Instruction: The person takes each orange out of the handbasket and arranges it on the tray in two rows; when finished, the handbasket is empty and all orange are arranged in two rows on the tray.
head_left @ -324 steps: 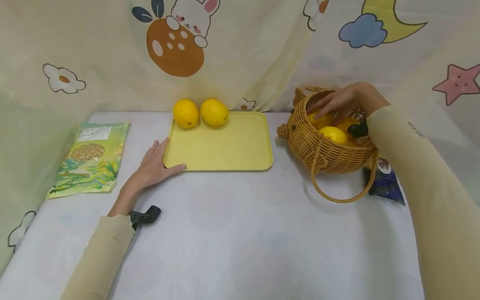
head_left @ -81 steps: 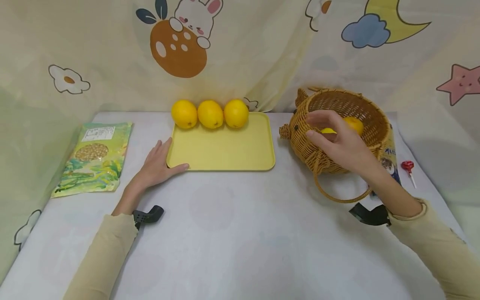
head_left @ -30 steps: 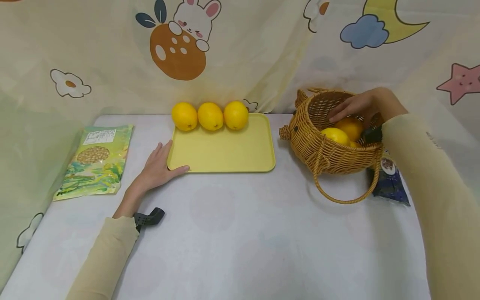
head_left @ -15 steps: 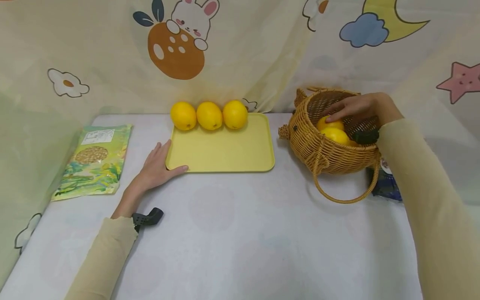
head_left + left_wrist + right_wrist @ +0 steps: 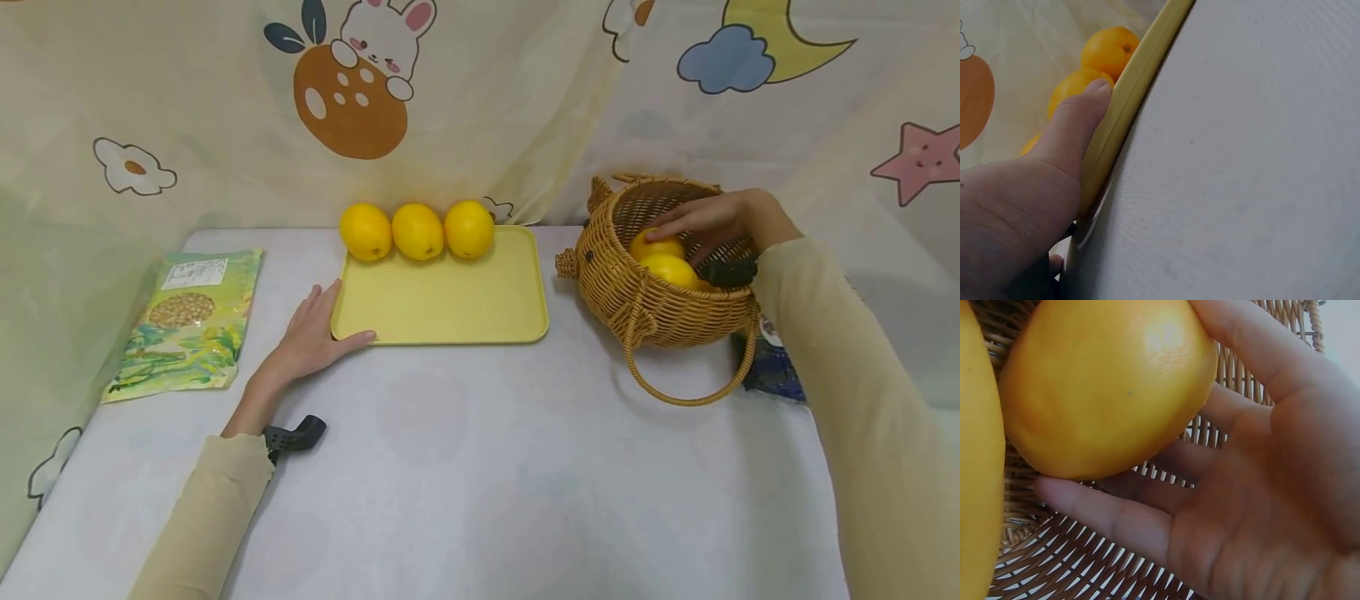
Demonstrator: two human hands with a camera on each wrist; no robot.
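In the head view three yellow lemons [image 5: 417, 232] stand in a row along the back left of a yellow tray [image 5: 480, 308]. My left hand [image 5: 306, 333] rests at the tray's front left corner, fingers straight along the left side. Its thumb lies on the front rim, as the left wrist view also shows. My right hand [image 5: 716, 218] reaches into a wicker basket [image 5: 660, 312] shaped like a pig. In the right wrist view its thumb and fingers curl round a lemon [image 5: 1107, 387]. Another lemon [image 5: 670, 271] lies beside that one, and more fruit below is mostly hidden.
A green and yellow food bag [image 5: 180, 325] lies flat at the left. A dark blue packet [image 5: 772, 367] is partly hidden behind the basket and right sleeve. The basket's handle [image 5: 693, 402] hangs toward the front. A printed curtain [image 5: 510, 108] closes off the back.
A third lemon has joined the two on the tray since the oldest frame. My right hand went back into the basket, moved left and took hold of a lemon. The left hand stays put.
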